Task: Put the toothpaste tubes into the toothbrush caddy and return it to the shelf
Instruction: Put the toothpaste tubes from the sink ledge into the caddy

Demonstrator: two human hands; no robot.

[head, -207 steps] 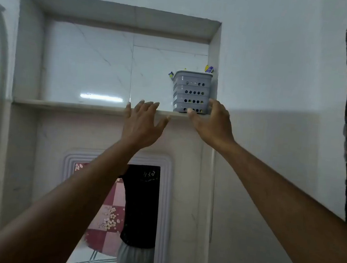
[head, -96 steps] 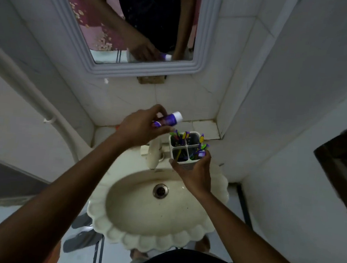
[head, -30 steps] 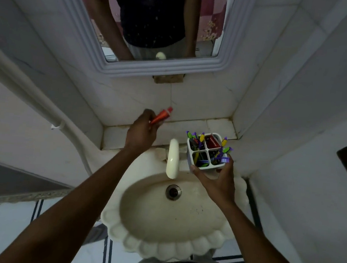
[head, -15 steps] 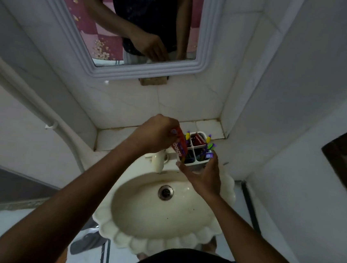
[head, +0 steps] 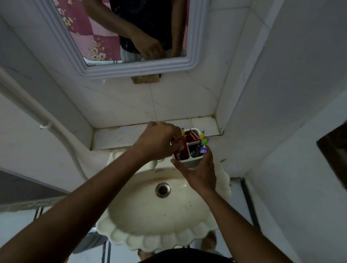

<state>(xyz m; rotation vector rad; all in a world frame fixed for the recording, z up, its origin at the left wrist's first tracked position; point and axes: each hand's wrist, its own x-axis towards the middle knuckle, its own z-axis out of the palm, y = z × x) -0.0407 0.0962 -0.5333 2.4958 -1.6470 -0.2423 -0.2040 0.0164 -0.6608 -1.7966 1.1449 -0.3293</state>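
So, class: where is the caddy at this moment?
The caddy is centre frame in the head view, held in the right hand above the sink's back edge, below the mirror.

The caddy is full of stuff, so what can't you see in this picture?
Head view only:
- Caddy: its near wall is hidden by the right hand.
- Red toothpaste tube: its top is covered by the left hand.
- Tap: almost wholly hidden under the left forearm.
- Toothbrushes: too small and dim to count.
- Shelf: out of frame.
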